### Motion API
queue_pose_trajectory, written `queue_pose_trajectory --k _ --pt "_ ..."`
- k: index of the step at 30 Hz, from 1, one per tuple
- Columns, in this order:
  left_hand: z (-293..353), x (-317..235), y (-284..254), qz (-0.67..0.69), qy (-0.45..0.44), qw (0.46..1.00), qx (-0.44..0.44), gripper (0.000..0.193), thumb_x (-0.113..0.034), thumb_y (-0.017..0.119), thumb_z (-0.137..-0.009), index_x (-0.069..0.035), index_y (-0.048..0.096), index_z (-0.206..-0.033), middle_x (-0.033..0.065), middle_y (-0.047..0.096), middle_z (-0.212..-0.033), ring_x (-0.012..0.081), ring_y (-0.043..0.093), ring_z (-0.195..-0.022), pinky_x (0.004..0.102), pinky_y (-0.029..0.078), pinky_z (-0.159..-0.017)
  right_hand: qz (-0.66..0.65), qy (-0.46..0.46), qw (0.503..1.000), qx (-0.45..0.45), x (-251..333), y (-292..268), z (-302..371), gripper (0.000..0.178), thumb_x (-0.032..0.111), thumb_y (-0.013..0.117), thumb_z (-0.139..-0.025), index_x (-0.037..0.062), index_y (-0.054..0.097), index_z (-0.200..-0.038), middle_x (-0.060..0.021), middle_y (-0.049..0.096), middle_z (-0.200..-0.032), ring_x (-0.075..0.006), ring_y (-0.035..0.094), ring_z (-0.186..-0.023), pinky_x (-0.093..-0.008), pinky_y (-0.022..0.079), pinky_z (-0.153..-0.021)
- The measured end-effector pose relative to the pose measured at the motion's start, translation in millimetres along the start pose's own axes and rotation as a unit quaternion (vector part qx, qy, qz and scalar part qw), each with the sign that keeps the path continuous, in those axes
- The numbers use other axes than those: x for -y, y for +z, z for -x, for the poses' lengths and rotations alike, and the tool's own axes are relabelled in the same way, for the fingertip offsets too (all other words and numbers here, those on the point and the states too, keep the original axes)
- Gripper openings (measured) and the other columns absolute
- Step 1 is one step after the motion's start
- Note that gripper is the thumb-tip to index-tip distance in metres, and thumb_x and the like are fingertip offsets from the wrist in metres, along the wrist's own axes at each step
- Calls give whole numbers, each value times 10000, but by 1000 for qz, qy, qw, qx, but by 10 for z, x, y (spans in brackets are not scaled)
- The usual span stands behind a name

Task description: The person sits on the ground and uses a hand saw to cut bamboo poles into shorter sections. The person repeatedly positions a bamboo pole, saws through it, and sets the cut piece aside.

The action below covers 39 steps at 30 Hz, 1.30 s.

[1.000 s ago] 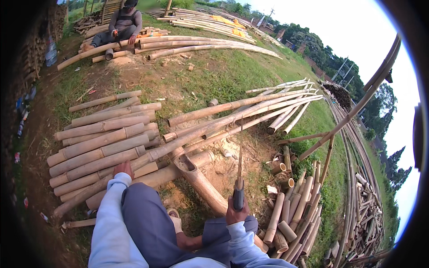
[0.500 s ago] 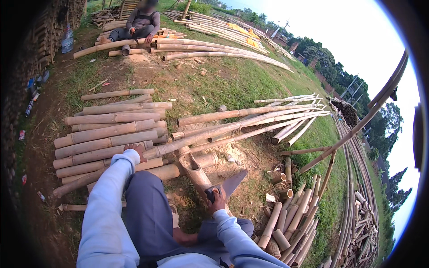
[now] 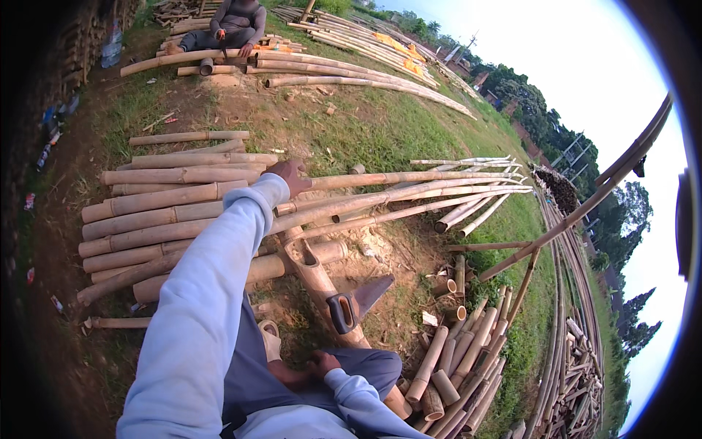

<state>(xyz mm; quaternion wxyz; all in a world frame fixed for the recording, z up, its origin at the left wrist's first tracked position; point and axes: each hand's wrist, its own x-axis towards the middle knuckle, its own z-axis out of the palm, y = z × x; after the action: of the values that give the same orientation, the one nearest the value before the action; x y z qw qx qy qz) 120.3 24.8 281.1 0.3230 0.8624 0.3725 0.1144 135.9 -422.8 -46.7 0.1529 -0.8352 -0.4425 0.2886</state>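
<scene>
My left hand (image 3: 291, 178) is stretched forward, its fingers curled over the near end of a long bamboo pole (image 3: 395, 178). Just below it, another long pole (image 3: 351, 208) rests across a thick notched bamboo post (image 3: 313, 276). Against that post leans a handsaw (image 3: 342, 313) with a black handle, its blade (image 3: 374, 291) pointing right. No hand touches the saw. My right hand (image 3: 322, 364) lies curled beside my bent knee and foot, with nothing seen in it; its fingers are partly hidden.
Cut bamboo lengths (image 3: 157, 197) lie stacked at left. Short offcuts (image 3: 468, 351) are heaped at lower right, near a slanting pole (image 3: 578, 197). Sawdust (image 3: 369, 245) covers the ground by the post. A seated person (image 3: 238, 25) works at another bamboo pole (image 3: 168, 62) farther off.
My left hand has left the lower pole over the stack and moved forward and right to another pole's end. My right hand has let go of the saw and drawn back to my knee.
</scene>
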Motion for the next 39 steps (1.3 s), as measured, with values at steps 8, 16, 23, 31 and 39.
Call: queue_pose_trajectory --k 8,16,23,31,39 --pt "139 791 454 -102 -62 947 299 757 -510 771 -754 -85 594 -1355 165 616 -1346 337 590 -1234 423 460 -1057 -9 21 1000 -19 -111 25 0 366 346 709 -826 111 694 -1106 -207 710 -1035 -410 673 -984 -486 536 -873" --pt "170 946 301 -124 44 976 177 700 -461 766 -787 -101 582 -1359 184 626 -1324 370 583 -1226 439 448 -1054 3 36 999 0 -86 -37 -13 390 363 701 -829 128 693 -1140 -177 709 -1105 -388 661 -1053 -483 523 -925" --pt "205 1223 230 -155 38 972 170 713 -483 753 -786 -94 588 -1361 198 633 -1304 359 593 -1210 426 457 -1035 -2 46 999 13 -4 -69 -45 383 379 691 -835 135 696 -1130 -173 713 -1090 -388 664 -1042 -481 524 -918" --pt "193 1271 189 -149 -17 969 195 705 -515 741 -794 -138 600 -1372 151 617 -1359 347 571 -1259 418 442 -1067 -14 57 998 17 70 -111 -43 385 383 694 -833 136 693 -1128 -179 706 -1107 -392 656 -1053 -488 523 -915" --pt "159 1134 238 -149 11 969 195 708 -499 740 -798 -117 593 -1376 157 599 -1381 345 563 -1270 423 437 -1069 -12 53 999 8 -50 -34 -59 405 398 694 -832 135 686 -1139 -174 703 -1108 -392 655 -1054 -491 522 -912"
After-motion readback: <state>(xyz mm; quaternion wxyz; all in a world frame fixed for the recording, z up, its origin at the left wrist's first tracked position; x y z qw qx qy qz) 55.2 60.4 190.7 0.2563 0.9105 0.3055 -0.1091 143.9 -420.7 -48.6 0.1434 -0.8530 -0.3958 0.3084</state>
